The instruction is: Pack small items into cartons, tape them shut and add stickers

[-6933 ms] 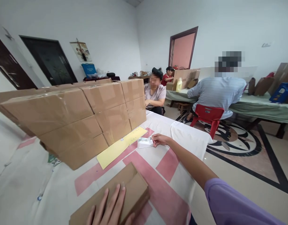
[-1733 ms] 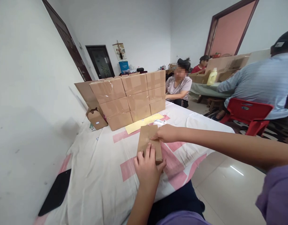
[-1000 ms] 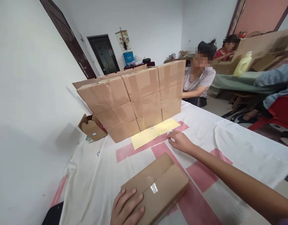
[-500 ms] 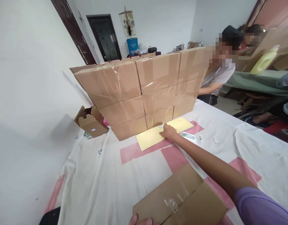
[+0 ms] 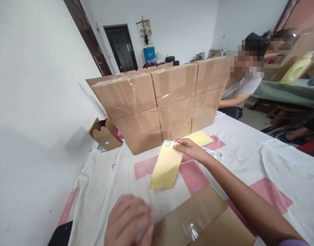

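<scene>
My right hand (image 5: 189, 149) pinches a yellow sheet (image 5: 166, 167) near its upper right corner, thumb on top. The sheet hangs tilted over the cloth, and a small white label with a blue edge (image 5: 167, 144) sits at its top. Behind that hand a second yellow sheet (image 5: 201, 138) with small dark marks lies flat before the stacked boxes. My left hand (image 5: 130, 220) is curled and blurred at the lower middle, beside the left edge of a taped cardboard box (image 5: 205, 213). Whether it holds anything is unclear.
Taped cardboard boxes (image 5: 174, 83) form a wall across the table's far side. An open small carton (image 5: 105, 136) stands at the left. A clear tape roll (image 5: 209, 152) lies right of the sheets. Another person (image 5: 242, 92) sits beyond the boxes at the right.
My right hand has lifted a yellow sheet off the table and drawn it toward me. My left hand has let go of the taped box and risen to its left.
</scene>
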